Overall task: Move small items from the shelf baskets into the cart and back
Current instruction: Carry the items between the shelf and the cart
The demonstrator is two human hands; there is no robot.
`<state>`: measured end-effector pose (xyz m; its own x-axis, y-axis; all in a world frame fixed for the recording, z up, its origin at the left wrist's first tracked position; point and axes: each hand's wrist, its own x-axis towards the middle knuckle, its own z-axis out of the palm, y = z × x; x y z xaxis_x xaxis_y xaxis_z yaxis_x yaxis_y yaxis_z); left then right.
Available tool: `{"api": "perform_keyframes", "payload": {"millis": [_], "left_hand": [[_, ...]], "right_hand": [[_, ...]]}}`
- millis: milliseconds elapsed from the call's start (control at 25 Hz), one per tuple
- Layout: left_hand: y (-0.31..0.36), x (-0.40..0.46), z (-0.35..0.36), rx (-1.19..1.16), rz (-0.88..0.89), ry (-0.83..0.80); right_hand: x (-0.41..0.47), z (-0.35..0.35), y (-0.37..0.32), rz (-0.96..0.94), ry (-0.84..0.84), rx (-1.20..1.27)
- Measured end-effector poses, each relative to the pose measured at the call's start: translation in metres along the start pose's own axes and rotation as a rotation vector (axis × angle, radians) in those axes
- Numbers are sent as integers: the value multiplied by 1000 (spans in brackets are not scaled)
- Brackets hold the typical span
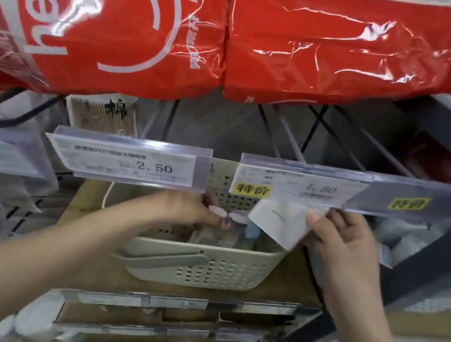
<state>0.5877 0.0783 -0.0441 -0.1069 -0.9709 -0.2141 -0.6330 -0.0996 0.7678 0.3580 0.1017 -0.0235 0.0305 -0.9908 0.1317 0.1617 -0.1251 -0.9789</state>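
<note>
A cream perforated basket (201, 266) with a handle sits on a wooden shelf in front of me, with several small packets (215, 237) inside. My left hand (181, 208) reaches into the basket from the left, its fingers closed around a small clear-wrapped item (225, 214). My right hand (340, 245) hovers at the basket's right rim, pinching a flat white packet (275, 222) by its corner just under the price rail. The cart is out of view.
Price-tag holders (129, 160) (300, 184) hang low over the basket's opening. Big red plastic-wrapped packs (331, 44) overhang from the shelf above. A dark metal upright (443, 263) slants at the right. More tag rails (179, 304) and goods lie below.
</note>
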Motion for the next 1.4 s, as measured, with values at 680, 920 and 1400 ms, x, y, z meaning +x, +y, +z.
{"api": "perform_keyframes", "payload": {"millis": [680,920,1400], "left_hand": [[0,17,25,572,-67,-100],[-4,23,26,35,-258,-152],[-5,26,26,-314,-395,-181]], "right_hand": [[28,11,-8,42,-317,-500],[38,13,-17,102,-436,-692],[57,49,7,190,-942,-1473]]}}
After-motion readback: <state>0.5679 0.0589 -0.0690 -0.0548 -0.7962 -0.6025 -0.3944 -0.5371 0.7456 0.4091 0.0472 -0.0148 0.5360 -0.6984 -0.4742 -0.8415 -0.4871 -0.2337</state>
